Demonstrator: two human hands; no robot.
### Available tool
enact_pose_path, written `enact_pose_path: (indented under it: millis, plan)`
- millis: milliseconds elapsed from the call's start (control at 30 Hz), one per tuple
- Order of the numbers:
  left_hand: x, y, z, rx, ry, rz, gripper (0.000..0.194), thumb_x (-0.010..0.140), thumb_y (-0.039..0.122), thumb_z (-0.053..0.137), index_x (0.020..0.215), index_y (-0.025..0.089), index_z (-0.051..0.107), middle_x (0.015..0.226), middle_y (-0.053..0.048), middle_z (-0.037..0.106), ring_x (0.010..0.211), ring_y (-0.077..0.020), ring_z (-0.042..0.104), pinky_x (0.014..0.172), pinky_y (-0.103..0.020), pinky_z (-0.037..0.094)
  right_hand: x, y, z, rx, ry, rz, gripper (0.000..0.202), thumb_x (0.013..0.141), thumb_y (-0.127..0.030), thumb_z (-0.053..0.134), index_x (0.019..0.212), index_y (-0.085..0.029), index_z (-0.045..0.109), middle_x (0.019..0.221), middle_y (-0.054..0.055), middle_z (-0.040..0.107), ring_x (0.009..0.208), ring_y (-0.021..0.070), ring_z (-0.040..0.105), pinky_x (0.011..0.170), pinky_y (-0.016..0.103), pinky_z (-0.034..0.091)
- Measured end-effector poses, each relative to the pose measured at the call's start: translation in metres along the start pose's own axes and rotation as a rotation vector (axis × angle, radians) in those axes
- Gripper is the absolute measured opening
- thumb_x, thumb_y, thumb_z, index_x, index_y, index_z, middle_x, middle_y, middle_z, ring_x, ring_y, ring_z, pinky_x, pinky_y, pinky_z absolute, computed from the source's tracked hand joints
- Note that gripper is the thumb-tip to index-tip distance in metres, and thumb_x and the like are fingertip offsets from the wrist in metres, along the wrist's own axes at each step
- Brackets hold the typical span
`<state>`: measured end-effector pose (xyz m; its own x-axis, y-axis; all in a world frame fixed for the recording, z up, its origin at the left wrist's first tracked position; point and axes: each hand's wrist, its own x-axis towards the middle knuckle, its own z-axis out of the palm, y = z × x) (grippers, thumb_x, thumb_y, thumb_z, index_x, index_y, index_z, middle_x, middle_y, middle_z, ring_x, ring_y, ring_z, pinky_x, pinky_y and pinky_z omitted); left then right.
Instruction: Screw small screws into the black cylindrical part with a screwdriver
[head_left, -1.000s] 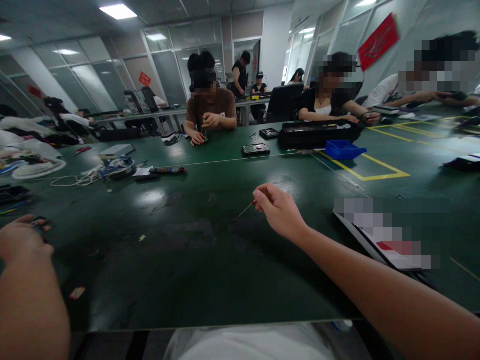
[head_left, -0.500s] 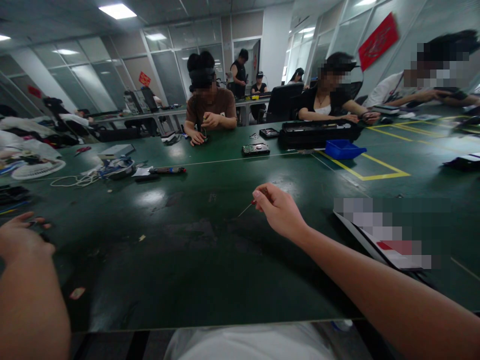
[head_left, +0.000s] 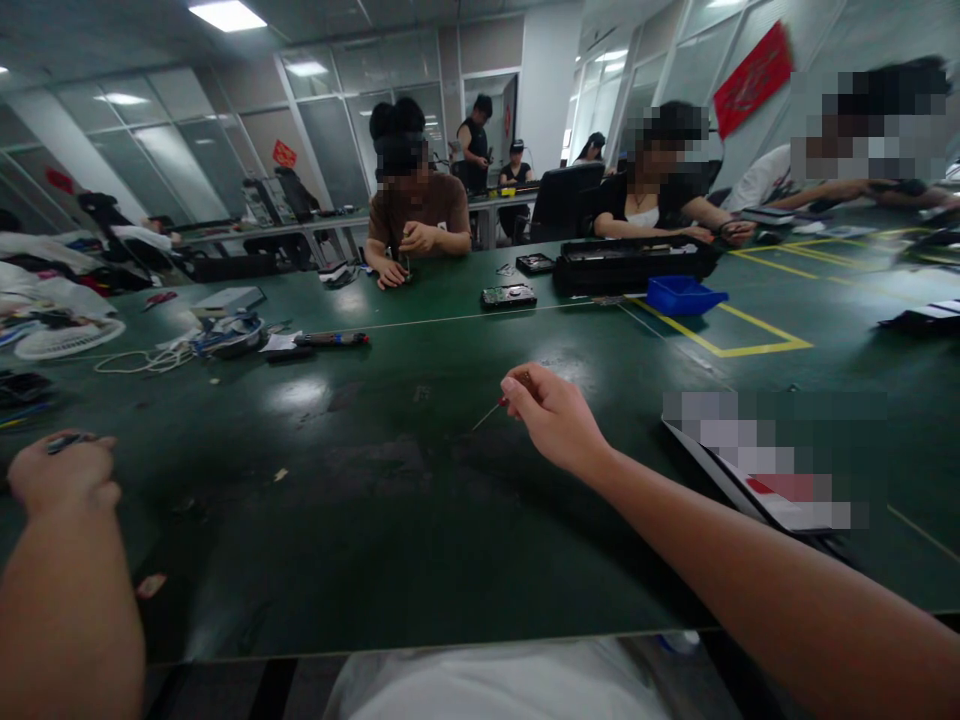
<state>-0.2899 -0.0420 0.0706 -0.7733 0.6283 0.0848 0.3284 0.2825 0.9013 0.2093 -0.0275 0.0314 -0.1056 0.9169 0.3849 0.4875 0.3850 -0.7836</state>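
My right hand [head_left: 551, 415] is closed around a small screwdriver [head_left: 489, 413] with a red collar, its thin shaft pointing down and left over the green table [head_left: 360, 560]. At the far left, my left hand [head_left: 64, 475] is closed around a small dark object [head_left: 69, 442] with a shiny edge; what it is I cannot make out. Small scraps [head_left: 280, 474] lie on the table between my hands.
Beyond my hands are a hard drive [head_left: 508, 296], a blue tray [head_left: 684, 296], a black case [head_left: 634, 266], a pen-like tool [head_left: 334, 340] and tangled cables [head_left: 225, 337]. A booklet [head_left: 757, 470] lies right. People sit across the table.
My left hand has moved slightly right and its fingers have closed around the dark object. My right hand keeps nearly the same pose with the screwdriver.
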Motion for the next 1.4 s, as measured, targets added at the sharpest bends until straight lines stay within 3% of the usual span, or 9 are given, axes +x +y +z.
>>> enact_pose_path:
  millis: [67,133,267,400,500,600,733,967,1400]
  plan:
    - [-0.003,0.003,0.012,0.026,0.176,0.018,0.028,0.065,0.013,0.072,0.083,0.016,0.052,0.059,0.009,0.044,0.051,-0.0081,0.04,0.043,-0.012,0.03,0.0,-0.001,-0.001,-0.01,0.002,0.001,0.026,0.097,-0.042,0.049,0.091,-0.021,0.063,0.073,0.001,0.067,0.068,0.017,0.063,0.064,0.03,0.044]
    - [-0.008,0.012,0.03,-0.035,0.147,0.057,0.034,0.063,0.01,0.077,0.092,0.016,0.059,0.071,0.009,0.053,0.062,-0.0075,0.048,0.052,-0.012,0.037,0.0,-0.002,-0.001,-0.028,0.0,0.004,0.027,0.096,-0.044,0.05,0.091,-0.022,0.064,0.072,0.001,0.066,0.067,0.017,0.062,0.063,0.03,0.044]
    - [-0.036,0.04,0.074,-0.14,-0.387,0.155,0.052,0.062,0.008,0.081,0.109,0.018,0.062,0.092,0.006,0.064,0.081,-0.0101,0.057,0.065,-0.018,0.043,0.0,-0.001,-0.002,-0.046,-0.005,-0.005,0.029,0.095,-0.048,0.052,0.093,-0.022,0.065,0.067,0.0,0.064,0.061,0.0161,0.059,0.059,0.03,0.042]
    - [-0.089,0.065,0.12,-0.17,-0.712,0.209,0.047,0.067,0.022,0.082,0.109,0.016,0.063,0.102,-0.004,0.067,0.088,-0.0168,0.061,0.077,-0.03,0.047,-0.001,0.002,-0.002,-0.035,0.028,-0.03,0.024,0.096,-0.042,0.052,0.103,-0.022,0.064,0.072,0.0,0.066,0.065,0.0168,0.062,0.062,0.03,0.044]
    - [-0.131,0.078,0.152,-0.153,-0.855,0.372,0.041,0.069,0.027,0.08,0.105,0.015,0.065,0.105,-0.009,0.069,0.096,-0.0228,0.063,0.088,-0.039,0.048,-0.001,0.002,-0.002,-0.013,0.039,-0.048,0.024,0.096,-0.037,0.053,0.109,-0.02,0.063,0.081,0.003,0.069,0.074,0.018,0.065,0.067,0.031,0.046]
    - [-0.168,0.081,0.182,-0.197,-0.985,0.508,0.038,0.072,0.026,0.078,0.108,0.018,0.067,0.11,-0.009,0.069,0.102,-0.0242,0.064,0.097,-0.043,0.046,-0.001,-0.001,-0.004,-0.036,0.021,-0.041,0.025,0.095,-0.042,0.054,0.099,-0.021,0.066,0.077,0.002,0.069,0.068,0.0172,0.063,0.064,0.031,0.044]
    - [-0.201,0.066,0.213,-0.123,-0.952,0.711,0.034,0.078,0.02,0.074,0.111,0.022,0.068,0.113,-0.008,0.069,0.105,-0.0253,0.064,0.1,-0.045,0.046,-0.002,-0.006,-0.006,-0.057,0.05,-0.04,0.032,0.093,-0.048,0.056,0.079,-0.021,0.064,0.066,0.0,0.065,0.059,0.0145,0.057,0.057,0.03,0.039]
    - [-0.207,0.04,0.221,0.012,-0.973,0.891,0.035,0.081,0.019,0.073,0.116,0.025,0.068,0.116,-0.003,0.07,0.109,-0.0231,0.063,0.103,-0.042,0.046,-0.007,-0.002,-0.005,0.232,0.16,-0.163,0.024,0.098,-0.043,0.052,0.095,-0.021,0.062,0.076,0.001,0.068,0.068,0.0151,0.064,0.063,0.029,0.048]
    - [-0.203,0.039,0.213,0.018,-0.921,0.882,0.044,0.084,0.023,0.073,0.126,0.027,0.064,0.125,-0.004,0.068,0.118,-0.0245,0.061,0.109,-0.044,0.042,-0.005,0.001,-0.002,0.055,0.135,-0.163,0.02,0.098,-0.038,0.052,0.098,-0.021,0.063,0.082,0.003,0.072,0.076,0.018,0.07,0.069,0.031,0.051]
